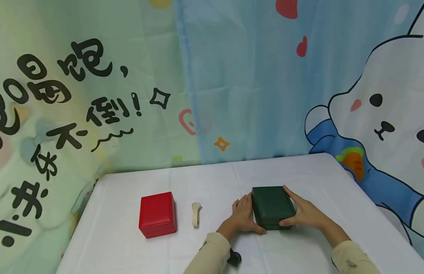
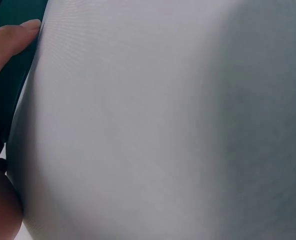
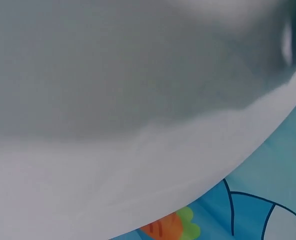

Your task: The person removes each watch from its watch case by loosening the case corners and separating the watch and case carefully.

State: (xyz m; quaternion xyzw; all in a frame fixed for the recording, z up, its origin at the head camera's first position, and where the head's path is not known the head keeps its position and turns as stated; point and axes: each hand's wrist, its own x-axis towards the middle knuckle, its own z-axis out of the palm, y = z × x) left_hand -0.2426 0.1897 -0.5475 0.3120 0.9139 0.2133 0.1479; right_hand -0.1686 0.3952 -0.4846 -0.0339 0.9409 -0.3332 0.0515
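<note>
Box (image 1: pixel 271 206), green, gripped by right hand (image 1: pixel 307 214); left hand (image 1: pixel 244 216) touches side, grip unclear.

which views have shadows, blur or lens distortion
Head: soft light, red box and green box fairly crisp, no strong glare; left wrist: broad, soft-edged shadow at right; right wrist: diffuse shadow over the tablecloth, whose edge bows, suggesting lens distortion.

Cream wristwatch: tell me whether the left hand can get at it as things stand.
Probably yes, once the left hand leaves the green box it touches; nothing visible stands between that hand and the cream wristwatch.
</note>
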